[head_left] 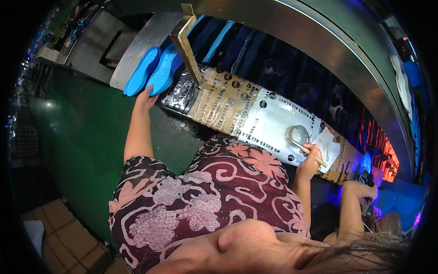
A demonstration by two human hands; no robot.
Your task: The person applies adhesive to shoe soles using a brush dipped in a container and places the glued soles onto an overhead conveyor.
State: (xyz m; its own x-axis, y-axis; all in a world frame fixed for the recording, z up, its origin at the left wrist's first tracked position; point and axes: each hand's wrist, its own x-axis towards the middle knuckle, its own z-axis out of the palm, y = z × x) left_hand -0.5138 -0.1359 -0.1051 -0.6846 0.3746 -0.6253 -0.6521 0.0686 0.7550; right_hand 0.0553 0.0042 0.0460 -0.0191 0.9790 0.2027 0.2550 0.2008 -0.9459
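Note:
At the end of a metal chute, my left hand point(148, 99) grips the near end of a bright blue shoe sole point(162, 75), thumb on top. A second blue sole point(143, 73) lies beside it on the left. My right hand point(310, 160) is closed around a brush point(299, 145) with a pale wooden handle. The brush's tip rests at the rim of a small clear round cup point(299, 133), which holds something I cannot make out. Under the cup is a ledge point(262, 121) wrapped in white sheet and brown tape.
Behind the ledge runs a dark conveyor carrying blue strips point(218, 41), below a curved metal hood point(337, 48). An upright wooden bracket point(183, 45) stands by the soles. White paper point(329, 150) lies right of the cup. Another person's arm point(352, 201) reaches in at right. Cartons point(64, 235) stand lower left.

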